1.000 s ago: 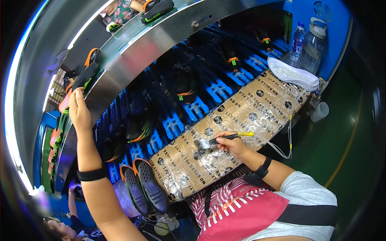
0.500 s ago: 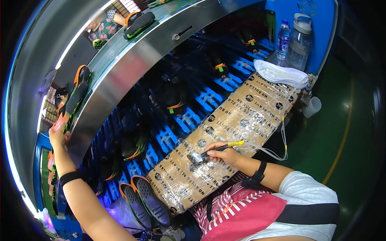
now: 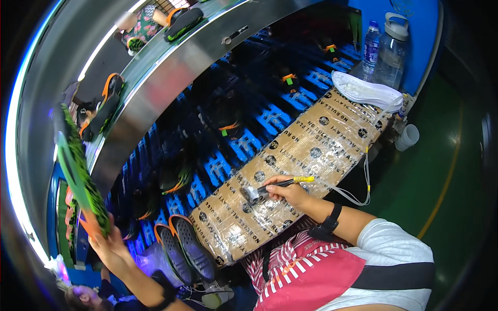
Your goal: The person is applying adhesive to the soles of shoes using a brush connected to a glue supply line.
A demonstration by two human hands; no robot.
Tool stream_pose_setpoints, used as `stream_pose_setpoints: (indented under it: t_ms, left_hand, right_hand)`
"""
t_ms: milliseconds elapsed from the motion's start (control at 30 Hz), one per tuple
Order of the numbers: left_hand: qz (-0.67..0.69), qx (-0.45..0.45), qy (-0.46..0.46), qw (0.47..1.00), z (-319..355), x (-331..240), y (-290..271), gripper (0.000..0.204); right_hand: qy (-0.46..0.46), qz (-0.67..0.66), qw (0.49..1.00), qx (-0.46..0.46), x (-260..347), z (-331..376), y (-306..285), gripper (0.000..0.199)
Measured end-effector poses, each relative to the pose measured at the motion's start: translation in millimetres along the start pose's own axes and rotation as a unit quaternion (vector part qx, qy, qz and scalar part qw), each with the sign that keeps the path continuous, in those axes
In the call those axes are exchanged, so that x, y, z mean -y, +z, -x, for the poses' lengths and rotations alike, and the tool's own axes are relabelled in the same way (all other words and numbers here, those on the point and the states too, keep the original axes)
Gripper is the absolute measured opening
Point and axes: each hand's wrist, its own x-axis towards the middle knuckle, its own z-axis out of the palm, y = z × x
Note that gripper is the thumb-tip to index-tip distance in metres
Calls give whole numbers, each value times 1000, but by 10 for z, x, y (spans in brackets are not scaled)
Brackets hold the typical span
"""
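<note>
At the left, my left hand (image 3: 111,250) grips a clog (image 3: 78,173) by its orange end. The clog is tilted up on edge, its black and green patterned sole side showing. My right hand (image 3: 286,192) is closed around the dark handle of a flat brush (image 3: 252,195). Yellow tape wraps the handle's end, where a thin clear tube (image 3: 340,191) joins it. The brush head is over the cardboard-covered ledge (image 3: 236,228); whether it touches is hard to tell.
A pair of dark clogs (image 3: 192,249) with orange rims leans at the ledge's left end. Blue conveyor slats (image 3: 244,147) carry more shoes beyond. An upper belt (image 3: 150,57) holds clogs; people stand nearby. A white sole-shaped tray (image 3: 365,93), bottles (image 3: 389,57) and a cup (image 3: 407,137) are at right.
My left hand has come back from the upper belt toward me, lifting a clog with it. My right hand has shifted only slightly, still holding the brush.
</note>
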Motion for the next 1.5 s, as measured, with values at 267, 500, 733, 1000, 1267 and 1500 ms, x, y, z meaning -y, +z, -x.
stream_pose_setpoints:
  t_ms: [267, 500, 733, 1000, 1267, 1500]
  left_hand:
    - [-61, -93, -139, 984, 2056, 521, 456, 22]
    - [-94, 0, -268, 959, 2963, 1182, 258, 32]
    - [284, -37, -596, 750, 2623, 1125, 376, 53]
    - [487, 58, -571, 658, 2450, 1449, 866, 63]
    - [586, 20, -511, 628, 2545, 1541, 775, 69]
    - [536, 37, -425, 729, 2534, 1482, 697, 73]
  right_hand:
    - [-22, -19, 994, -108, 18, 19, 19, 17]
    - [-100, 8, 990, -97, 119, 144, -6, 21]
    - [-83, 47, 995, 24, 333, 249, 148, 28]
    - [-85, 71, 993, 39, 507, 437, 335, 25]
    - [-68, 67, 995, 24, 656, 579, 520, 23]
    - [-169, 260, 936, 165, 739, 631, 1028, 17]
